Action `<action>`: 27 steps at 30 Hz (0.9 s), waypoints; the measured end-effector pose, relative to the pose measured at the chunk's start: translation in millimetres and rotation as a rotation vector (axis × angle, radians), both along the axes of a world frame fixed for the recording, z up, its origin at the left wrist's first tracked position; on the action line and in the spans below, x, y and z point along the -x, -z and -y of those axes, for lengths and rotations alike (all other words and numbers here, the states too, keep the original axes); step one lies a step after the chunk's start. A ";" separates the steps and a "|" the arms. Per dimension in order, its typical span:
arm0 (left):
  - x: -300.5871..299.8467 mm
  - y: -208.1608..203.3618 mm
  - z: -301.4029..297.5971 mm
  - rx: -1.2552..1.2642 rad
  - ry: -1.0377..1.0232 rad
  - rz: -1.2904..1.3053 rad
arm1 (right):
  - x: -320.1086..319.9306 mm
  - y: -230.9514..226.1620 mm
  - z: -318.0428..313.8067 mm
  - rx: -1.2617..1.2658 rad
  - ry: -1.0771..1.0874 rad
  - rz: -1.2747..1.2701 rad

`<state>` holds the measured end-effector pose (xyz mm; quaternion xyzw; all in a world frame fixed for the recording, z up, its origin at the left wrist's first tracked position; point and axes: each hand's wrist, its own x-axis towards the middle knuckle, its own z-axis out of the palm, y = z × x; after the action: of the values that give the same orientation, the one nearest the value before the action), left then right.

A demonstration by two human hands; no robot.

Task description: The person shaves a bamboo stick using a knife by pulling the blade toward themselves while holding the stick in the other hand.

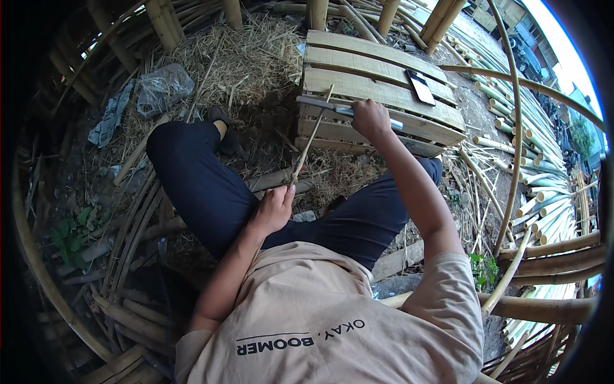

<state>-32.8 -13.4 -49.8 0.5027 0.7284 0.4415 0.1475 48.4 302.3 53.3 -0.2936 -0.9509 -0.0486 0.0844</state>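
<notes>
My left hand [277,206], in front of my lap, is closed round the lower end of a thin bamboo stick [312,136]. The stick slants up and away to the right, its far end beside the wooden crate [345,83]. My right hand [371,120] grips a knife [323,104] by its long, pipe-like metal handle, which sticks out on the right. The grey blade points left and crosses the stick near its far end. Whether the edge bites into the stick, I cannot tell. My right hand hovers above the crate's near slats.
On the crate lies a dark smartphone [420,87]. Straw and shavings [236,57] cover the ground ahead, with a clear plastic bag [165,88] at the left. Cut bamboo poles [543,205] are stacked on the right, and more bamboo strips [131,237] lie at the left.
</notes>
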 end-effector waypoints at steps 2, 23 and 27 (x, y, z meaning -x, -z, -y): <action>0.0 1.8 -0.6 -0.010 -0.008 0.014 | 0.5 -2.8 -7.7 -0.005 0.081 -0.044; -1.1 -22.2 7.5 0.104 0.098 0.307 | -9.4 -12.6 5.2 0.066 0.073 0.013; -1.8 -21.8 5.6 0.118 0.113 0.297 | -10.1 -12.1 -5.8 0.102 0.179 -0.057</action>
<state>-31.0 -19.0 -28.0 0.4624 0.6938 0.4586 0.3075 58.5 308.0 65.4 -0.3826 -0.9193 0.0012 0.0918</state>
